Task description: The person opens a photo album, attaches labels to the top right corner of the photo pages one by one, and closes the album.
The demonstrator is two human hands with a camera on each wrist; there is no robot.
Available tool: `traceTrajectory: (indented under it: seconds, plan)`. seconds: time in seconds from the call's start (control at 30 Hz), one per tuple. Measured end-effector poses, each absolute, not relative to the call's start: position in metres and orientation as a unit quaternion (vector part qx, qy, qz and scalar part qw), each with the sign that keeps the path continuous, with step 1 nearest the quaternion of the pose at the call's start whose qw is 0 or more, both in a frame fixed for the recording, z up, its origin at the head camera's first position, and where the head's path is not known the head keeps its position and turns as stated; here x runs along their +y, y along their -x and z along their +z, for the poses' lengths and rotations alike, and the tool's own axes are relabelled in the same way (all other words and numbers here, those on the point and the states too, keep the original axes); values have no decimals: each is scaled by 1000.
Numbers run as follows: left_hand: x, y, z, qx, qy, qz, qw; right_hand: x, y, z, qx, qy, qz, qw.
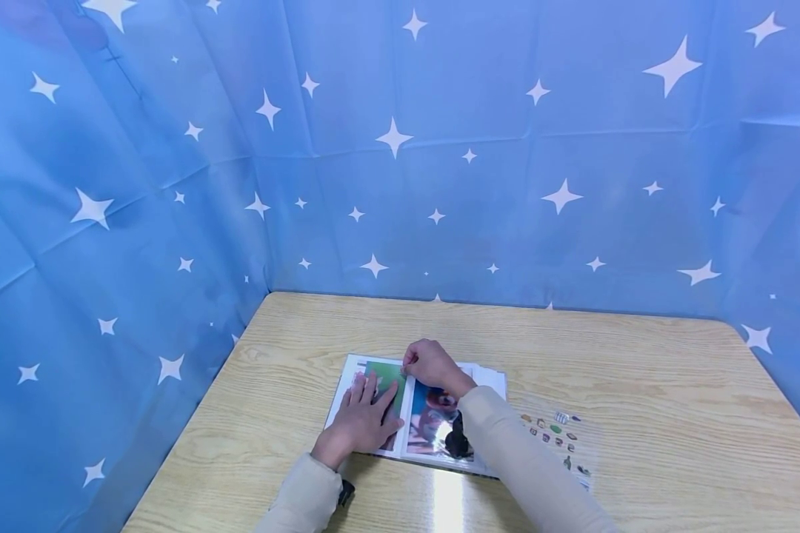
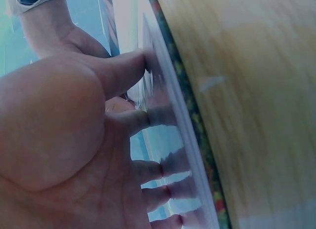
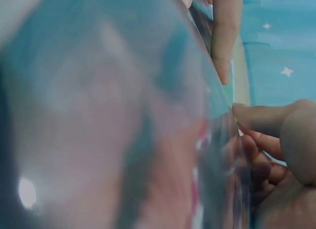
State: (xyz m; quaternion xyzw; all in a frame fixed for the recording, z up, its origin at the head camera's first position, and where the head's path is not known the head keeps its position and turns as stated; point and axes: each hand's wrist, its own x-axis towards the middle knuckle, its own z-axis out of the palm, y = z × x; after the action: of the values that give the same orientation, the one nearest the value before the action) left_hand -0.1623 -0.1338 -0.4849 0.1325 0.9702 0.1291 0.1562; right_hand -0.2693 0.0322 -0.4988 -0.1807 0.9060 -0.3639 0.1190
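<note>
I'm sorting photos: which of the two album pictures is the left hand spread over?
The green-topped picture; the left hand covers part of it. The bluish picture lies to its right, partly behind the right arm.

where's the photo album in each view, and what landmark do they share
Head: the photo album lies open, below centre.
Left wrist: nearly edge-on, its patterned cover edge slanting from top centre to lower right.
Right wrist: close up, its glossy page filling the left and middle.
Shared landmark: the blue backdrop, across the top in head, upper left in left wrist, right side in right wrist.
</note>
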Motion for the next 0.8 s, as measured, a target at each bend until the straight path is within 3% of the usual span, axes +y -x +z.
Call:
traceTrajectory:
  seconds: [0.8]
  plan:
    - [-134,163,-489,971,-133,125,152,29,273,-502,908,158,-365,132]
